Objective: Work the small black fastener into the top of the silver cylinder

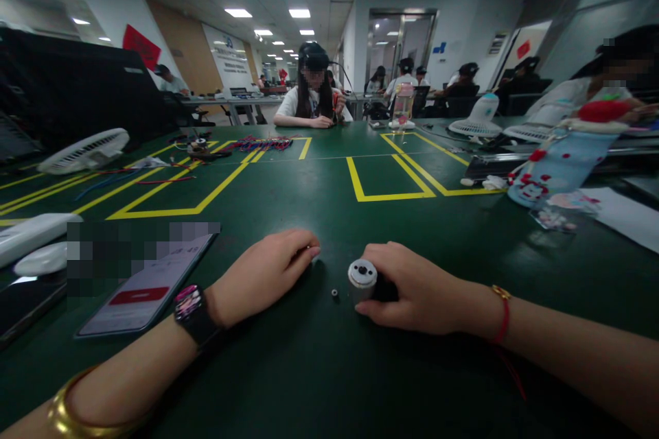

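A wide green work table (319,370) with yellow taped lines fills the view, and both forearms lie on it. Across it, well beyond the fingertips, a seated person (312,92) works at the far edge, with a bundle of coloured wires (260,144) in front of them. Further out to the left lie a white desk fan (85,149) and, nearer, a smartphone (149,285) with a lit screen, just left of the left wrist. To the right, well away from the right fingers, stands a pale blue bottle (559,164) with red decoration, and next to it a white sheet of paper (625,216).

The right hand (422,291) is curled around a small cylindrical metal part (362,279) with a silver end face and a dark centre hole. The fingers wrap its dark body from behind and the thumb lies under it, so the part is gripped firmly, resting on the table with its silver face turned toward the left hand.

The left hand (262,271) lies palm down, loosely curled, fingertips touching the table; whether anything sits under them cannot be told. A black watch (193,312) sits on that wrist, and a gold bangle (66,418) further up the arm. A red cord bracelet (502,315) circles the right wrist.

A tiny dark nut (335,293) lies on the table between the two hands, just beside the metal part and close to the right thumb tip.
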### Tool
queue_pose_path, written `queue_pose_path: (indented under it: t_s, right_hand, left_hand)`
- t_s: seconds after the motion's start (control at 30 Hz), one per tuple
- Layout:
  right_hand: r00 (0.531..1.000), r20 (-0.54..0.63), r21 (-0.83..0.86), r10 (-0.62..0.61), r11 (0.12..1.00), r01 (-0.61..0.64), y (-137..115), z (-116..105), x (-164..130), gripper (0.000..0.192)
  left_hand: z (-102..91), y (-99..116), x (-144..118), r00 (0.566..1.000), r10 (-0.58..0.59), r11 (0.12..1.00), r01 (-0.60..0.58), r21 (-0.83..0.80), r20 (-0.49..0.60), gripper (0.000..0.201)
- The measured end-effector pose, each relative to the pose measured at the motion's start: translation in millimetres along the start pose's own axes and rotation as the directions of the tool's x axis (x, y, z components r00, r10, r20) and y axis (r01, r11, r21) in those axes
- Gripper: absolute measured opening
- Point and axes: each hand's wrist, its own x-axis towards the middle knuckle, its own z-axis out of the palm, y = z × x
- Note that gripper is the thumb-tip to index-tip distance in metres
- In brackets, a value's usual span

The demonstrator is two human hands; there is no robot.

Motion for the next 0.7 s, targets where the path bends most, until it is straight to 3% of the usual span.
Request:
queue_pose_path:
  t_s: [0.7]
  right_hand:
    - [1.000, -0.008, 0.007, 0.009, 1.000, -0.008, 1.2, 1.3, -0.4, 0.024]
  left_hand:
    - [1.8, -3.1, 1.6, 0.999, 0.011, 1.000, -0.010, -0.018, 0.041, 0.024]
